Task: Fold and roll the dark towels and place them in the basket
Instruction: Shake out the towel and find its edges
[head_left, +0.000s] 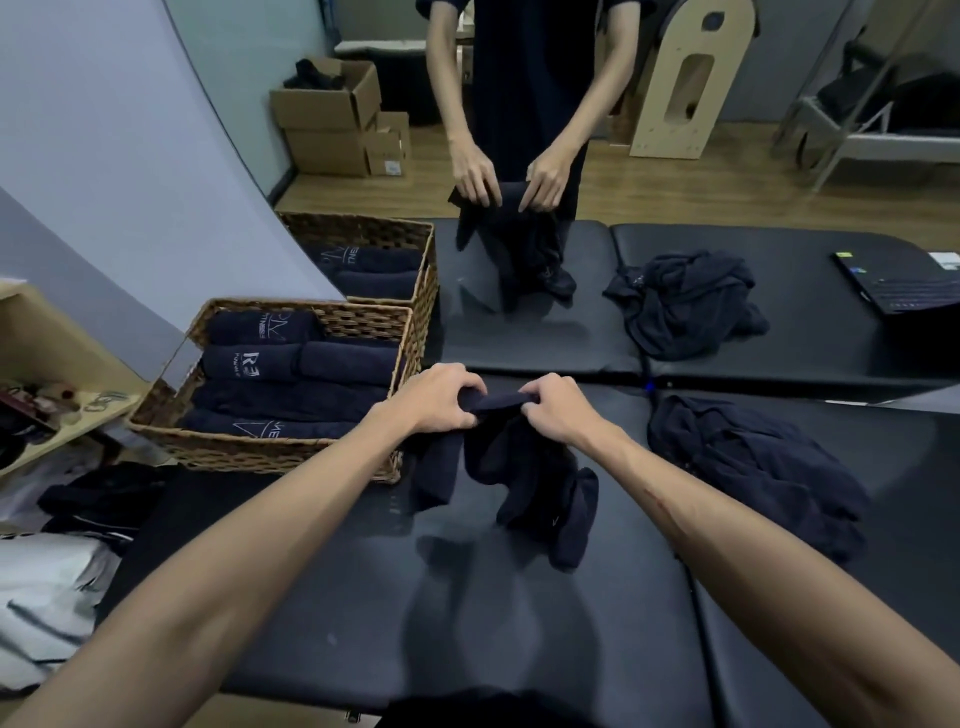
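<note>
Here we have the left hand (439, 397) and the right hand (558, 410) close together above the padded surface (519, 649), each with its fingers curled around the top edge of one dark towel (524, 467). The cloth is bunched between the two grips, and the rest of it hangs down in loose folds whose lowest parts seem to touch the surface.

We judge the towel to be light, soft and entirely limp: it will not hold any shape on its own, and it sags wherever it is not supported. It looks like plain terry, so it should not slip out of the fingers, but it will crumple easily. For a clean fold, we would want to slide each hand outward along the hem until it finds a corner, so the towel can be pulled taut and laid flat. Gripping the bunched middle as now gives little control over the edges.

Just to our left stands the wicker basket (358, 319), which already holds several rolled towels (291, 400) lying side by side. A crumpled pile of more towels (753, 467) waits to the right on the surface, well apart from the basket.

Across from us another person (519, 78) holds up a similar cloth beside a second basket (363, 226), with another heap (685, 301) nearby.
</note>
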